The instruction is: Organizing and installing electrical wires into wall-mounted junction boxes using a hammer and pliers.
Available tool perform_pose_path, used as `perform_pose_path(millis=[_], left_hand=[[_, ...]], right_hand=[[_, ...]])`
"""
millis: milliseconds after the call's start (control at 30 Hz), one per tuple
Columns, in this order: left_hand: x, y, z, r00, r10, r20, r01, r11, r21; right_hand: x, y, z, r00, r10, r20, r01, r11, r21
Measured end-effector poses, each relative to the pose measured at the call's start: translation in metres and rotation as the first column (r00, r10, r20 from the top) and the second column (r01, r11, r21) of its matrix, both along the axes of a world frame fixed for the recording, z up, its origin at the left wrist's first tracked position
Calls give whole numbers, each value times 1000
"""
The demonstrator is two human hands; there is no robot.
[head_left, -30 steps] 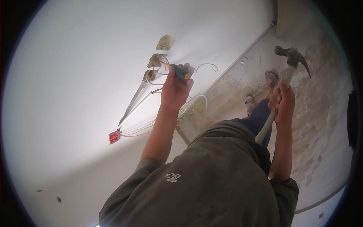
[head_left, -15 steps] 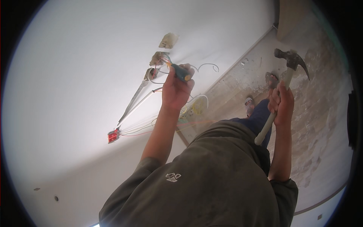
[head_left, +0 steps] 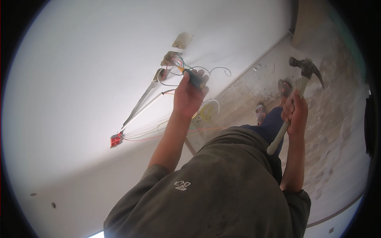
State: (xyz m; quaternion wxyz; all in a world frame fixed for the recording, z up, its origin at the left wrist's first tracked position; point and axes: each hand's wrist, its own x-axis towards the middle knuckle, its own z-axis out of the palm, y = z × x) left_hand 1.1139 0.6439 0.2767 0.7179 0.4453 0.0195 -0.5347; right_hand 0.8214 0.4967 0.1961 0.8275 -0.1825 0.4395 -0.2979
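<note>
In my left hand [head_left: 188,96] is a screwdriver [head_left: 194,78] with a dark green and orange handle, my fingers wrapped round it. It points at a rough hole [head_left: 170,58] in the white wall, from which several coloured wires [head_left: 217,68] hang loose. Whether its tip touches the hole's edge I cannot tell. My right hand [head_left: 295,112] grips a claw hammer [head_left: 303,81] partway along its pale handle, head raised, held apart from the wall and the screwdriver.
Beside the worked hole are another broken hole [head_left: 161,75] and a patched square [head_left: 183,40]. A chased groove and a white conduit [head_left: 143,110] run down to a red wall box [head_left: 116,140] with thin wires. Yellow wire coils [head_left: 206,112] lie near the dusty floor [head_left: 321,131].
The view has shifted slightly. My left hand appears a little lower and further right with the screwdriver, showing more of the hole and wires. The hammer stays raised in my right hand.
</note>
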Motion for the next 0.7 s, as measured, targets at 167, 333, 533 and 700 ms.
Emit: perform_pose_path(millis=[167,333,533,700], left_hand=[[-7,3,1,999,52,12,-52,998,34],[-12,8,-4,985,123,121,-148,963,226],[-4,20,-3,981,144,133,-167,969,182],[-1,29,3,982,156,102,-168,979,116]], right_hand=[[-1,4,7,1000,4,-24,-3,1000,28],[-5,4,13,998,58,27,-58,998,6],[-17,-5,12,996,3,86,-18,985,171],[-38,-12,4,939,-161,305,40,930,366]])
